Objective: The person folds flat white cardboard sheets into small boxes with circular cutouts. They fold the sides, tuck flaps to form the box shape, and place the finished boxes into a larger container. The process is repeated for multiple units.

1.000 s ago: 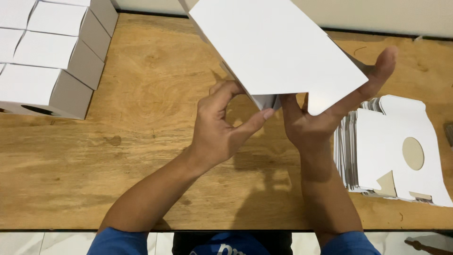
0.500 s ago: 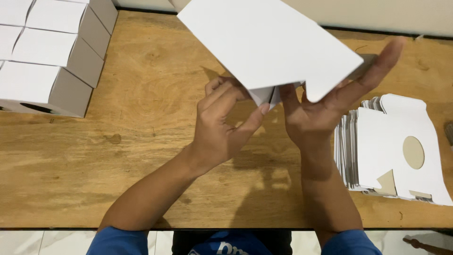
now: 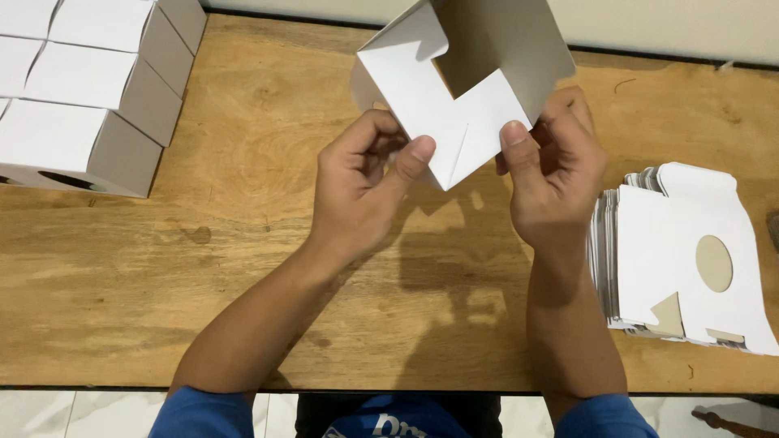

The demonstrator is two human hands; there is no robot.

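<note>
A white cardboard box (image 3: 466, 77), partly folded, is held up above the wooden table (image 3: 243, 243). Its open end faces me and the bottom flaps overlap at the near corner. My left hand (image 3: 361, 186) grips the box's lower left side, thumb pressed on a flap. My right hand (image 3: 552, 174) holds the lower right side, thumb on the adjoining flap. Both forearms reach in from the bottom edge of the head view.
Several assembled white boxes (image 3: 81, 89) are stacked at the table's far left. A pile of flat white box blanks (image 3: 682, 251) with an oval cut-out lies at the right. The table's near edge runs along the bottom.
The flat white sheet has been opened up into a box shape. Both hands moved from under the sheet to the bottom flaps, with the thumbs now pressing them together.
</note>
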